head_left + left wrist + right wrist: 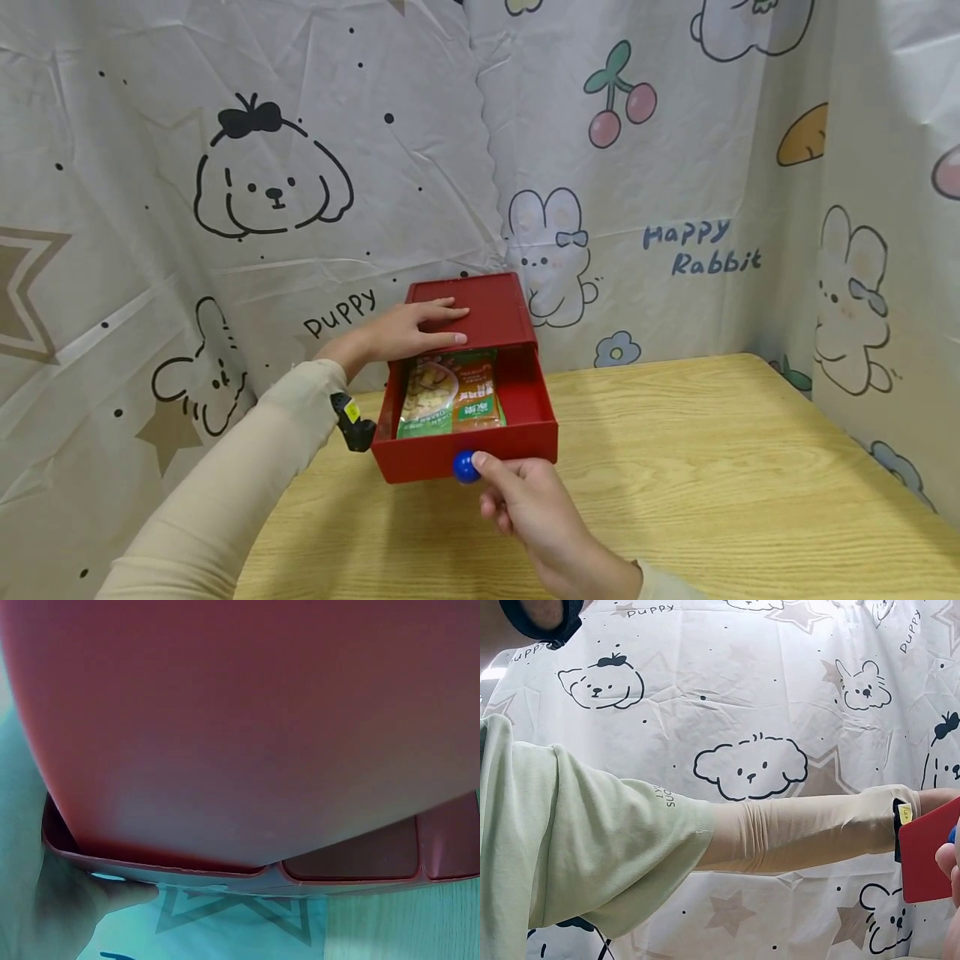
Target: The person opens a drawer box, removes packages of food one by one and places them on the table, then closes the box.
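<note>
A red drawer box [491,304] stands on the table with its drawer [420,461] pulled out toward me. Inside the drawer, on the left, lies a green and orange food packet [472,400] with a picture of a dish on it. My left hand [408,329] rests on top of the box with its fingers stretched out. In the left wrist view, the box's red surface fills most of the picture and part of that hand [67,904] shows at lower left. My right hand [540,508] pinches the round blue knob [465,467] on the drawer front, thumb on top.
The wooden table [675,467] extends right and in front of the box. A printed cloth [420,183] with cartoon animals hangs close behind the box and along both sides. A black strap device [352,423] on the left wrist sits beside the drawer's left wall.
</note>
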The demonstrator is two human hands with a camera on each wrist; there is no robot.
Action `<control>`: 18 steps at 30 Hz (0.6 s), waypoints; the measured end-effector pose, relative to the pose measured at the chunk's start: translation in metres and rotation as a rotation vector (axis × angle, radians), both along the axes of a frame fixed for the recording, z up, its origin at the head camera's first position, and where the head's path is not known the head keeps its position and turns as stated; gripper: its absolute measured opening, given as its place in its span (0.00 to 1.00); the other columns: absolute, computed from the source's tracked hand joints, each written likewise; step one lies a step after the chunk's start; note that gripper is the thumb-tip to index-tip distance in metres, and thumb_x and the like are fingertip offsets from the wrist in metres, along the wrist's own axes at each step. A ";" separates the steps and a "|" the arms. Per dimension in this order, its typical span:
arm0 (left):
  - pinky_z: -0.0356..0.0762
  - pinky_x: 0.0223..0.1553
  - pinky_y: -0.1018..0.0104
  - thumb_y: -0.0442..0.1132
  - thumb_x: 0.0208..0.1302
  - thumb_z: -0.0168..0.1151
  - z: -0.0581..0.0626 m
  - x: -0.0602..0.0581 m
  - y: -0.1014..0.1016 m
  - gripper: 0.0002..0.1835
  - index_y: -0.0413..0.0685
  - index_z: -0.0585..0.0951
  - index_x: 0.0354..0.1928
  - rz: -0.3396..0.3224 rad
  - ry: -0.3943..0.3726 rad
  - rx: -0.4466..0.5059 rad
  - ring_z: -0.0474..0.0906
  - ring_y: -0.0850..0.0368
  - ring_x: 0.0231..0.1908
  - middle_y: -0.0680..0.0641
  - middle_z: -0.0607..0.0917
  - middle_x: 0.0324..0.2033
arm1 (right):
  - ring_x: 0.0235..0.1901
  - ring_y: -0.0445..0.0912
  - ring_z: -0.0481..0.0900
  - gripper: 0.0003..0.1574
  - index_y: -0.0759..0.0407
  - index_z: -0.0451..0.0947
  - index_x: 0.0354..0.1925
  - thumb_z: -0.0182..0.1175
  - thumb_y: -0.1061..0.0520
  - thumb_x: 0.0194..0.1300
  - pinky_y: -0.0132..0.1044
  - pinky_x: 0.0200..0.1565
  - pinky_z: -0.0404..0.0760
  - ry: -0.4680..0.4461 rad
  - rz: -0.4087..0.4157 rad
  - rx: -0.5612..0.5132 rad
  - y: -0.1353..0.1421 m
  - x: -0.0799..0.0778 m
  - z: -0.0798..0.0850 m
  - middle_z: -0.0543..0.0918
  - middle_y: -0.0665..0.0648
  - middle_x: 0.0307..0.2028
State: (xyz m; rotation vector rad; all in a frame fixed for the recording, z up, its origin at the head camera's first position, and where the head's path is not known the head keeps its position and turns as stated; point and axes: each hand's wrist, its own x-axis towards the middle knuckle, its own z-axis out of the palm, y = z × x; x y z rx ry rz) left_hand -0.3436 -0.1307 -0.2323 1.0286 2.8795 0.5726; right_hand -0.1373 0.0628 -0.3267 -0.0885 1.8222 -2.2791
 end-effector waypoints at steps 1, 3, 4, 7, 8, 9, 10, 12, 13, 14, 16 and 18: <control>0.57 0.60 0.49 0.71 0.54 0.52 0.000 0.000 0.000 0.37 0.69 0.67 0.65 -0.001 -0.001 0.001 0.53 0.55 0.66 0.56 0.57 0.69 | 0.15 0.39 0.65 0.29 0.65 0.81 0.30 0.61 0.39 0.58 0.27 0.20 0.65 0.003 0.000 0.001 0.000 0.001 0.000 0.74 0.52 0.15; 0.57 0.60 0.49 0.72 0.54 0.52 0.000 -0.001 0.000 0.37 0.69 0.67 0.65 -0.002 -0.005 0.002 0.53 0.55 0.66 0.56 0.57 0.69 | 0.15 0.39 0.65 0.28 0.66 0.81 0.29 0.61 0.39 0.58 0.27 0.20 0.65 0.009 -0.001 0.005 0.001 0.001 -0.001 0.74 0.52 0.15; 0.57 0.60 0.49 0.72 0.54 0.52 -0.001 -0.001 0.000 0.37 0.70 0.67 0.65 -0.001 -0.006 0.002 0.53 0.54 0.66 0.56 0.56 0.69 | 0.15 0.39 0.65 0.28 0.66 0.81 0.29 0.61 0.39 0.58 0.27 0.20 0.65 0.011 0.000 0.007 0.002 0.002 -0.001 0.74 0.52 0.15; 0.58 0.60 0.48 0.72 0.54 0.52 -0.001 -0.002 0.000 0.37 0.69 0.67 0.65 -0.007 -0.009 0.003 0.53 0.54 0.66 0.56 0.56 0.69 | 0.14 0.39 0.65 0.29 0.65 0.81 0.27 0.61 0.39 0.58 0.27 0.20 0.64 0.005 0.006 0.016 0.002 0.004 -0.002 0.74 0.52 0.15; 0.58 0.59 0.48 0.72 0.54 0.52 -0.001 -0.002 0.000 0.37 0.70 0.67 0.65 -0.007 -0.011 0.004 0.53 0.54 0.66 0.56 0.56 0.69 | 0.14 0.39 0.65 0.29 0.65 0.80 0.26 0.62 0.38 0.57 0.27 0.20 0.64 0.001 0.008 0.018 0.002 0.005 -0.002 0.74 0.52 0.15; 0.58 0.59 0.48 0.72 0.53 0.52 -0.001 -0.002 0.000 0.37 0.70 0.67 0.65 -0.004 -0.013 0.004 0.53 0.54 0.66 0.56 0.56 0.69 | 0.14 0.39 0.64 0.29 0.65 0.80 0.26 0.62 0.38 0.57 0.27 0.20 0.64 0.000 0.012 0.018 0.002 0.006 -0.003 0.74 0.52 0.14; 0.58 0.59 0.48 0.72 0.53 0.52 -0.001 -0.002 0.000 0.37 0.70 0.67 0.65 -0.004 -0.013 0.004 0.53 0.54 0.66 0.56 0.56 0.69 | 0.14 0.39 0.64 0.29 0.65 0.80 0.26 0.62 0.38 0.57 0.27 0.20 0.64 -0.002 0.016 0.020 0.002 0.007 -0.003 0.74 0.51 0.14; 0.58 0.59 0.48 0.72 0.53 0.52 -0.002 -0.002 0.000 0.37 0.70 0.66 0.65 -0.001 -0.018 0.008 0.52 0.54 0.66 0.56 0.55 0.69 | 0.13 0.39 0.64 0.28 0.64 0.81 0.27 0.61 0.39 0.58 0.28 0.19 0.64 0.003 0.022 0.020 0.001 0.008 -0.003 0.74 0.51 0.14; 0.58 0.59 0.48 0.72 0.53 0.52 -0.001 -0.002 0.000 0.37 0.71 0.66 0.65 0.003 -0.021 0.008 0.52 0.54 0.66 0.56 0.55 0.69 | 0.13 0.39 0.64 0.28 0.64 0.81 0.27 0.61 0.39 0.59 0.28 0.19 0.64 0.009 0.025 0.019 0.001 0.008 -0.003 0.74 0.51 0.14; 0.58 0.59 0.48 0.72 0.53 0.52 -0.001 -0.002 0.000 0.37 0.71 0.66 0.65 0.006 -0.024 0.008 0.52 0.54 0.66 0.57 0.55 0.69 | 0.13 0.39 0.64 0.27 0.65 0.81 0.28 0.60 0.40 0.60 0.28 0.19 0.64 0.013 0.029 0.016 0.001 0.008 -0.004 0.74 0.51 0.14; 0.59 0.59 0.48 0.72 0.53 0.52 -0.001 -0.001 0.001 0.37 0.71 0.66 0.65 0.013 -0.030 0.011 0.52 0.54 0.66 0.57 0.55 0.69 | 0.13 0.39 0.64 0.26 0.65 0.81 0.29 0.59 0.41 0.61 0.28 0.19 0.64 0.020 0.035 0.012 0.000 0.008 -0.005 0.74 0.51 0.14; 0.59 0.59 0.47 0.72 0.53 0.53 0.000 0.000 0.001 0.37 0.71 0.66 0.65 0.018 -0.037 0.013 0.52 0.54 0.66 0.57 0.55 0.69 | 0.12 0.39 0.64 0.26 0.64 0.81 0.28 0.58 0.42 0.63 0.28 0.19 0.64 0.024 0.039 0.006 0.000 0.008 -0.006 0.74 0.51 0.14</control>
